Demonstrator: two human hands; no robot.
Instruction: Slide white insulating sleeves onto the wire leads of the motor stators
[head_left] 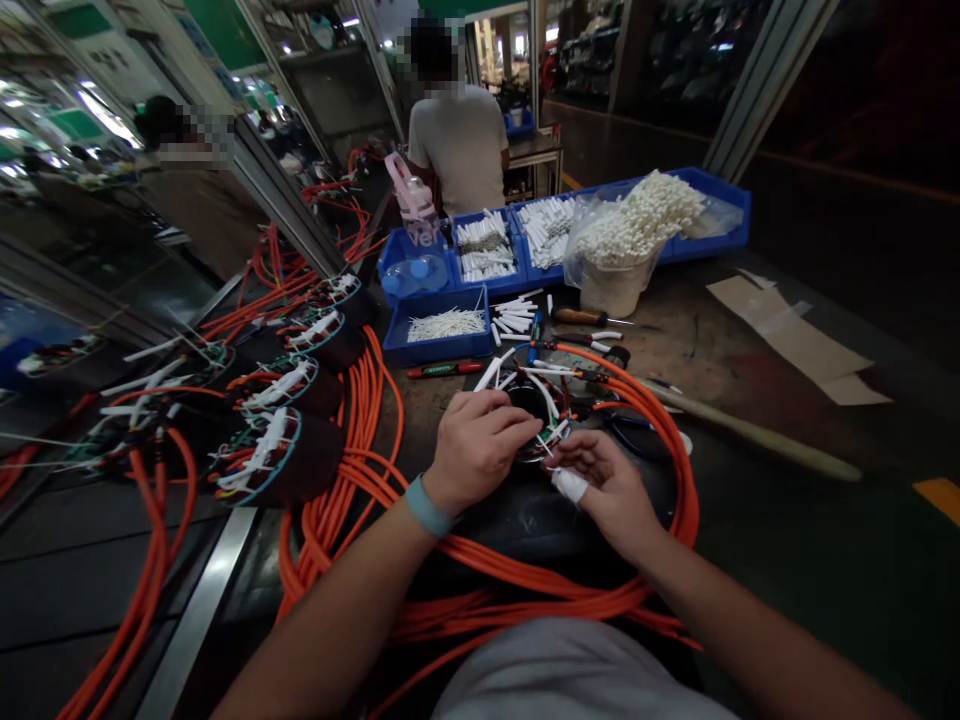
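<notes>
My left hand [476, 445] is curled, its fingertips pinching thin wires and white sleeves on a round black wound part [534, 410] in front of me. My right hand [600, 480], one finger wrapped in white tape, is bent with its fingers closed on the same part's lower right edge. Thick orange cables [660, 420] loop round the part and run under both forearms. Exactly which wire each hand grips is hidden by the fingers.
Several finished wound parts [277, 455] with orange leads lie in a row at left. Blue bins [487, 250] of white sleeves, a bag of white sticks [637, 225], a screwdriver [589, 317] and a red marker [446, 369] sit behind. A person [459, 140] stands beyond. Cardboard [795, 340] lies right.
</notes>
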